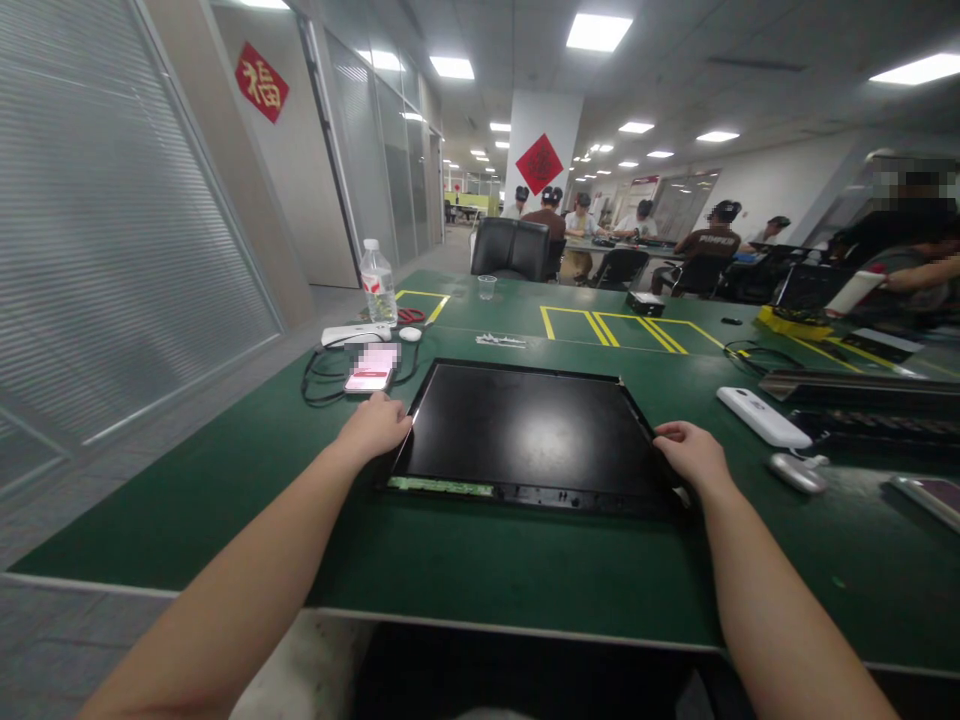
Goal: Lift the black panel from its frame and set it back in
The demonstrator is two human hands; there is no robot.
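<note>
A black display panel (525, 425) lies screen up on the green table (525, 560), with a green circuit strip (441, 487) along the left part of its near edge. At the panel's left edge is my left hand (377, 425), its fingers closed on the frame. My right hand (691, 455) grips the right edge, thumb and fingers pressed together there. The undersides of the fingers on both sides are hidden.
A phone (371, 370) with cables, a water bottle (378, 285) and red scissors (411, 316) stand or lie back left. Beyond the panel are a plastic cup (487, 288) and yellow tape marks. At right lie a white device (763, 417) and black strips. Several people sit behind.
</note>
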